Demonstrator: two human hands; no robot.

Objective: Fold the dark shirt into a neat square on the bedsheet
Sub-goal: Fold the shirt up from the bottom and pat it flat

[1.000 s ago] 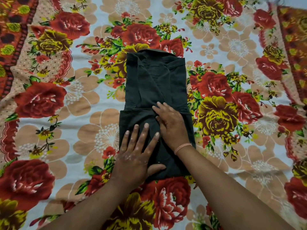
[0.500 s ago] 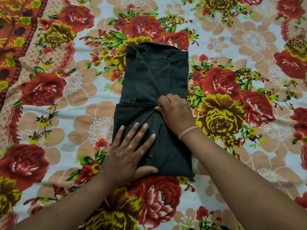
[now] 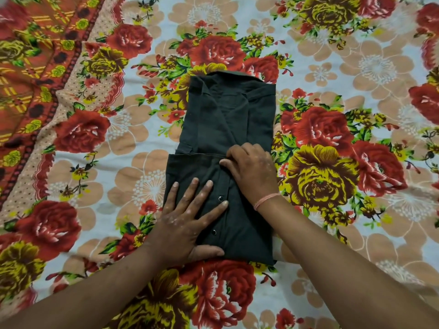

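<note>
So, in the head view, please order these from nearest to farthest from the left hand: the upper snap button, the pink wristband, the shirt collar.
From the left hand, flat on the dark shirt:
1. Upper snap button, just beside the fingertips.
2. Pink wristband, to the right, on the other wrist.
3. Shirt collar, at the far top edge.

head view, looking steeply down, close over bedsheet [image 3: 147, 186], edges blurred

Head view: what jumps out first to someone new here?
A dark shirt, folded into a long strip, lies mid-frame on a loud floral bedsheet, collar at the far end. The left hand presses flat on its near half while the right hand pinches the fold's edge mid-shirt.
</note>
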